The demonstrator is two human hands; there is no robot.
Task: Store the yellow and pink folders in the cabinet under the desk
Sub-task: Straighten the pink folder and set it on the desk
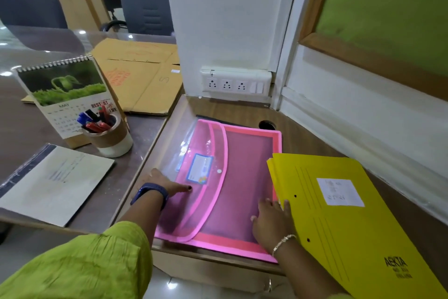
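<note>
A stack of pink folders (232, 177) lies flat on the lower desk section, a translucent pink snap envelope on top. My left hand (167, 183), with a blue band on the wrist, presses flat on the envelope's left edge. A stack of yellow folders (339, 213) with a white label rests to the right, overlapping the pink stack's right edge. My right hand (272, 221), wearing a bracelet, lies with fingers spread at the yellow stack's left edge; whether it grips the folders I cannot tell. The cabinet is not in view.
On the glass-topped desk (29, 75) to the left stand a May calendar (68, 95), a cup of pens (108, 133), a notepad (53, 182) and flattened cardboard (140, 75). A socket strip (235, 84) is on the white pillar. A cable hole (266, 125) lies behind the folders.
</note>
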